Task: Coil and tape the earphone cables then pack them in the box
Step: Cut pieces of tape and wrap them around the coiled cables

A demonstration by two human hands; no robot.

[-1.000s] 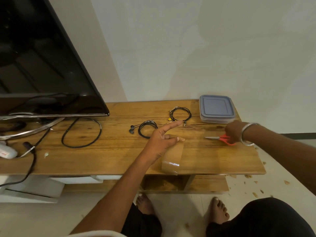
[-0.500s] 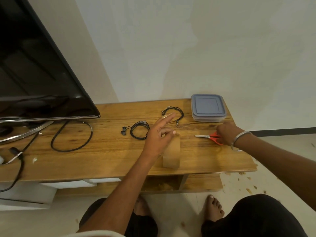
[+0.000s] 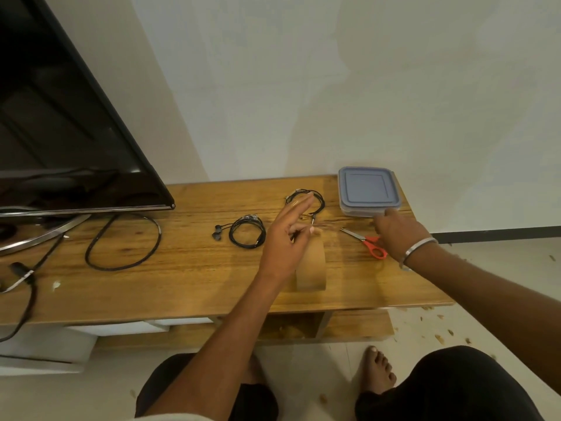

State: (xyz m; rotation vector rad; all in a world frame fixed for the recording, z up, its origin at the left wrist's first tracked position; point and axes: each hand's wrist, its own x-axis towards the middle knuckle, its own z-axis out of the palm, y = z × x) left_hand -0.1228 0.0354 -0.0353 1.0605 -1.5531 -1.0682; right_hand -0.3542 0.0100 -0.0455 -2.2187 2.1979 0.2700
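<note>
Up front in the head view, the left hand hangs above the wooden table, forefinger straight, the other fingers pinching the end of a brown tape strip that hangs down to the tabletop. Two coiled earphone cables lie flat: the near coil left of the hand, the far coil partly behind its fingertip. The right hand reaches over the red-handled scissors, fingertips touching the lidded box; its grasp I cannot tell
</note>
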